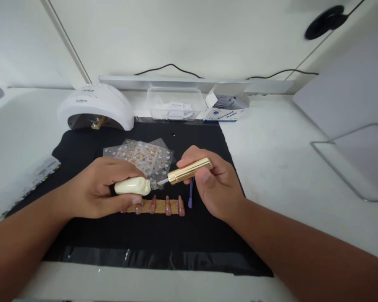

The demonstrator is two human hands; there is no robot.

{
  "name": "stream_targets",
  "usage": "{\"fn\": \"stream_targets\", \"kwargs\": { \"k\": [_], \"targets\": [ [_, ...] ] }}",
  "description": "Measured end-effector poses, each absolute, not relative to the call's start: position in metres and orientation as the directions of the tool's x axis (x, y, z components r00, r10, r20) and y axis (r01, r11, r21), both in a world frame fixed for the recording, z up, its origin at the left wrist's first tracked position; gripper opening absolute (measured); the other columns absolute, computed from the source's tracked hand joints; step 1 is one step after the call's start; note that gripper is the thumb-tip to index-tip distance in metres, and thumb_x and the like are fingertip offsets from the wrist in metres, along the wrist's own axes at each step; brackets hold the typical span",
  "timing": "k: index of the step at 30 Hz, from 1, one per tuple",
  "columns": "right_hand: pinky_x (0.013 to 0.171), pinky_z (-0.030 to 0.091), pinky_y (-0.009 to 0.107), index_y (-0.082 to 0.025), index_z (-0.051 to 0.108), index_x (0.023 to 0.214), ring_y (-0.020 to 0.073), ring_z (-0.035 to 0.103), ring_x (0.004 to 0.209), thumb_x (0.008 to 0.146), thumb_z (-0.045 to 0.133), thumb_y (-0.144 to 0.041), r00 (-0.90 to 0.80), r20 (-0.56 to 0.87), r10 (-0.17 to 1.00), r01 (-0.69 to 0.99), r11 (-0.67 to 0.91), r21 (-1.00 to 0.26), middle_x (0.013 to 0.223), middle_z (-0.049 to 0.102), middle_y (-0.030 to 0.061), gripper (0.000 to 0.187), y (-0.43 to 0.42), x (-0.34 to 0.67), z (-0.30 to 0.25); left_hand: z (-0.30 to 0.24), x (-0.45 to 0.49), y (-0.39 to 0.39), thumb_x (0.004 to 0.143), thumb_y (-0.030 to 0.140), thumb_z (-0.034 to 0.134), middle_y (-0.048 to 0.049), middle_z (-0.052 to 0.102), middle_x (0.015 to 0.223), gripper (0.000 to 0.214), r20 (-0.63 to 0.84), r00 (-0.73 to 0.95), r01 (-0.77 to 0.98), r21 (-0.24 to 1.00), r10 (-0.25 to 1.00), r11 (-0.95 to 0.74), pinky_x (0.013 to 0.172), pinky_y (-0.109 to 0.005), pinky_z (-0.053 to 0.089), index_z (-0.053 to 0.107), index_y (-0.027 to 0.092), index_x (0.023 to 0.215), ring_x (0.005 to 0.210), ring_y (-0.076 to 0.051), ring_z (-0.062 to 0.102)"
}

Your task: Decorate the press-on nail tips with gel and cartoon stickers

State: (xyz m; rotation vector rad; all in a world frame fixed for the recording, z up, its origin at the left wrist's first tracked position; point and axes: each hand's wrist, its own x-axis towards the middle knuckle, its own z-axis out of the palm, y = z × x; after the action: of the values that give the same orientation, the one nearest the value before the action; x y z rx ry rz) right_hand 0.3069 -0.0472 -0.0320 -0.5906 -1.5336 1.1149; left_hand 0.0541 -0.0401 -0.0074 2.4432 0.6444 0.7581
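Polish bottle (pixel 132 186) at middle of black mat (pixel 145 243), just above nail-tip strip (pixel 159 206) | my left hand (pixel 96 191) fingers closed round it | right hand (pixel 219 188) fingers pinching gold brush cap (pixel 190 170) | I'd keep bottle level, wipe bristles on neck.

White table (pixel 286 167) carries a black mat (pixel 145 243) and pad box (pixel 227 111).

nail strip (pixel 159 206): left end behind left hand (pixel 97 191) | box (pixel 226 110) print: unreadable

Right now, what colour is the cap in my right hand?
The cap is gold; head view.
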Motion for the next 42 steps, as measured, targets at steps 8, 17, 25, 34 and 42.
{"fn": "stream_targets", "kwargs": {
  "k": [8, 17, 25, 34, 42],
  "targets": [
    [0.071, 0.048, 0.034, -0.022, 0.073, 0.097, 0.0183, 0.057, 0.078, 0.096, 0.059, -0.046, -0.428, 0.549, 0.718, 0.005, 0.61, -0.793, 0.077, 0.065, 0.0034, 0.028, -0.049, 0.306, -0.022, -0.007, 0.055, -0.043, 0.09, 0.023, 0.064, 0.0001, 0.072, 0.081, 0.009, 0.354, 0.753, 0.303, 0.563, 0.555, -0.769, 0.063, -0.022, 0.048, 0.064, 0.021, 0.098, 0.066, -0.012, 0.064],
    [0.057, 0.044, 0.026, -0.02, 0.073, 0.087, 0.0105, 0.051, 0.06, 0.09, 0.066, -0.05, -0.192, 0.425, 0.885, -0.278, 0.366, -0.888, 0.073, 0.06, 0.0001, 0.031, -0.046, 0.308, -0.029, -0.005, 0.05, -0.041, 0.089, 0.024, 0.064, -0.0016, 0.073, 0.08, 0.01, 0.377, 0.726, 0.329, 0.544, 0.575, -0.772, 0.059, -0.023, 0.049, 0.066, 0.022, 0.098, 0.065, -0.014, 0.066],
    [0.051, 0.04, 0.024, -0.019, 0.074, 0.073, 0.0122, 0.05, 0.058, 0.09, 0.066, -0.04, -0.178, 0.448, 0.876, -0.347, 0.37, -0.862, 0.058, 0.057, -0.0005, 0.029, -0.038, 0.312, -0.03, -0.006, 0.042, -0.036, 0.09, 0.026, 0.067, -0.0011, 0.071, 0.077, 0.012, 0.38, 0.68, 0.42, 0.499, 0.627, -0.758, 0.058, -0.018, 0.047, 0.069, 0.017, 0.098, 0.063, -0.01, 0.064],
    [0.054, 0.035, 0.025, -0.016, 0.067, 0.064, 0.0104, 0.047, 0.061, 0.084, 0.072, -0.035, -0.356, 0.395, 0.847, -0.239, 0.326, -0.915, 0.064, 0.051, -0.0023, 0.028, -0.04, 0.316, -0.029, -0.006, 0.039, -0.033, 0.091, 0.03, 0.067, 0.0011, 0.073, 0.075, 0.015, 0.38, 0.676, 0.448, 0.47, 0.632, -0.761, 0.056, -0.013, 0.046, 0.07, 0.017, 0.097, 0.06, -0.009, 0.064],
    [0.062, 0.035, 0.028, -0.016, 0.059, 0.058, 0.0118, 0.044, 0.063, 0.082, 0.064, -0.023, -0.397, 0.435, 0.808, -0.099, 0.434, -0.896, 0.061, 0.047, -0.003, 0.025, -0.037, 0.316, -0.028, -0.001, 0.045, -0.034, 0.092, 0.033, 0.062, 0.0038, 0.073, 0.069, 0.018, 0.396, 0.663, 0.49, 0.411, 0.635, -0.769, 0.053, -0.009, 0.047, 0.07, 0.018, 0.089, 0.055, -0.006, 0.067]
  ]
}}
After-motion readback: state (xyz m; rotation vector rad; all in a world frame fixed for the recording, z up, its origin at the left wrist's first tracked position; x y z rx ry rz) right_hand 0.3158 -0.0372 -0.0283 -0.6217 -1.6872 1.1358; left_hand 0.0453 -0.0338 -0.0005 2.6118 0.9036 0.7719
